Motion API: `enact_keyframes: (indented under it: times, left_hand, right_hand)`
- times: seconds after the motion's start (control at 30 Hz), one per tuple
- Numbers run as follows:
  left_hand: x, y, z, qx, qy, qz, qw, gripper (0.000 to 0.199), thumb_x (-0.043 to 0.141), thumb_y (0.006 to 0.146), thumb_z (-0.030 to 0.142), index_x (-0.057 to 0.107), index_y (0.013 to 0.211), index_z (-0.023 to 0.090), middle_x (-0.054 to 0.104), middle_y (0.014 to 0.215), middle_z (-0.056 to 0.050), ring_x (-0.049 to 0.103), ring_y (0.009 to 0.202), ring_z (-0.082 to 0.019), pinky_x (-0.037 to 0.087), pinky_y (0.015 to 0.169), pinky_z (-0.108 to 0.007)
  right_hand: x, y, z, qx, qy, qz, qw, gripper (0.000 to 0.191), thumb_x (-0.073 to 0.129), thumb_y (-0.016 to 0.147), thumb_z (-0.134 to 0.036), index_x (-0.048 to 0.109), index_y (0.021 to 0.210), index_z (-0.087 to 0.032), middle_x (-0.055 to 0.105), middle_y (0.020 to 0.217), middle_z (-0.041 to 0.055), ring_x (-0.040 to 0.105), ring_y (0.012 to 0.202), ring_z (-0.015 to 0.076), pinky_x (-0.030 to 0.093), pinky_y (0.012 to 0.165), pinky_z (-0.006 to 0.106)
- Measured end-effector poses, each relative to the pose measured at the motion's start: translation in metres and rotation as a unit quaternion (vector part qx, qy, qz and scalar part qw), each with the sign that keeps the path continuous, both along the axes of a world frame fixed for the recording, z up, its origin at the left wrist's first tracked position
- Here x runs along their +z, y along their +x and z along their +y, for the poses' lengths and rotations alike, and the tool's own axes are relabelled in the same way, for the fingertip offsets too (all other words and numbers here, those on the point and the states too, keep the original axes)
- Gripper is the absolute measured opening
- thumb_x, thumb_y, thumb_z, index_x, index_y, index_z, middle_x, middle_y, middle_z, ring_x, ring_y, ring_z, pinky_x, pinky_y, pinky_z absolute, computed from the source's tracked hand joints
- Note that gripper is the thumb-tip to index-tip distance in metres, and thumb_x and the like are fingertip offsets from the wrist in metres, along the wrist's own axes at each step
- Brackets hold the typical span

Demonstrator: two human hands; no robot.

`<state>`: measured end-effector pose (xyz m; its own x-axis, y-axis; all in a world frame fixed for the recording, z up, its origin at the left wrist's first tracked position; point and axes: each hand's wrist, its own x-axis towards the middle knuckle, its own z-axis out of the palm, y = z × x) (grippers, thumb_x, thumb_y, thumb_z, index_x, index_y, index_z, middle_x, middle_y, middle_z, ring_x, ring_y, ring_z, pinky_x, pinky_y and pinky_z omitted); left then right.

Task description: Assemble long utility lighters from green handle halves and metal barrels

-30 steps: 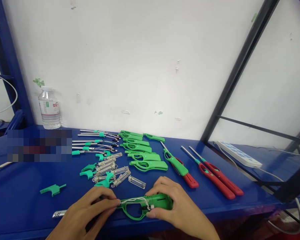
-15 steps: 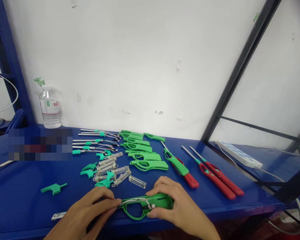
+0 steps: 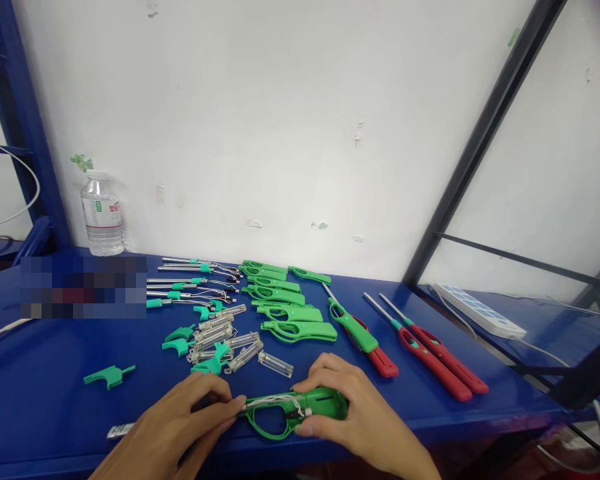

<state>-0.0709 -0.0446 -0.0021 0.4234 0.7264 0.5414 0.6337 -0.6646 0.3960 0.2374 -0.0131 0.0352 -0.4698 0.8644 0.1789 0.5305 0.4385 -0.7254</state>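
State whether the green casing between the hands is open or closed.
Open: the green casing shows its hollow inside, with white wires exposed along it.

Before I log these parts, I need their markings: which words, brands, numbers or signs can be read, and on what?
No text is legible.
Bottle label: red characters and a green mark, too small and blurred to read.
Held green shell, red lighter, power strip: no lettering I can make out.

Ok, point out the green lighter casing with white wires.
In the head view, the green lighter casing is bottom centre, between the left hand and right hand, below the clear fuel tanks.
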Motion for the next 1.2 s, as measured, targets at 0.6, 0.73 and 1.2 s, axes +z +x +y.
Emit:
enact_keyframes:
  times: [0.6, 0.73, 1.2]
  left_hand:
    - [0.0005, -0.0028, 0.0015, 0.003, 0.111, 0.042, 0.993, 0.036, 0.055, 0.108, 0.018, 0.073, 0.133, 0.035, 0.076, 0.115, 0.000, 0.077, 0.101, -0.012, 0.059, 0.094, -0.014]
    - [-0.0022, -0.0010, 0.0022, 0.001, 0.120, 0.037, 0.992, 0.046, 0.052, 0.105, 0.011, 0.071, 0.139, 0.036, 0.076, 0.115, -0.001, 0.076, 0.100, -0.013, 0.059, 0.092, -0.015]
    - [0.0039, -0.0012, 0.0027, 0.004, 0.058, 0.033, 0.998, 0.037, 0.055, 0.106, 0.017, 0.078, 0.130, 0.034, 0.077, 0.108, -0.003, 0.077, 0.095, -0.015, 0.060, 0.086, -0.015]
  right_hand:
    - [0.0011, 0.0003, -0.0005, -0.002, 0.000, -0.005, 1.000, 0.030, 0.098, 0.085, -0.036, 0.085, 0.111, -0.029, 0.069, 0.109, 0.0002, 0.068, 0.106, 0.0224, 0.046, 0.095, 0.031]
    - [0.0007, -0.0004, -0.0004, -0.005, 0.003, -0.005, 1.000, 0.031, 0.098, 0.084, -0.036, 0.085, 0.111, -0.028, 0.070, 0.109, 0.0005, 0.068, 0.106, 0.0226, 0.047, 0.095, 0.031]
    - [0.0042, -0.0020, -0.0016, -0.013, -0.001, -0.008, 1.000, 0.031, 0.099, 0.083, -0.034, 0.086, 0.110, -0.029, 0.070, 0.109, 0.0009, 0.069, 0.106, 0.0231, 0.048, 0.095, 0.031]
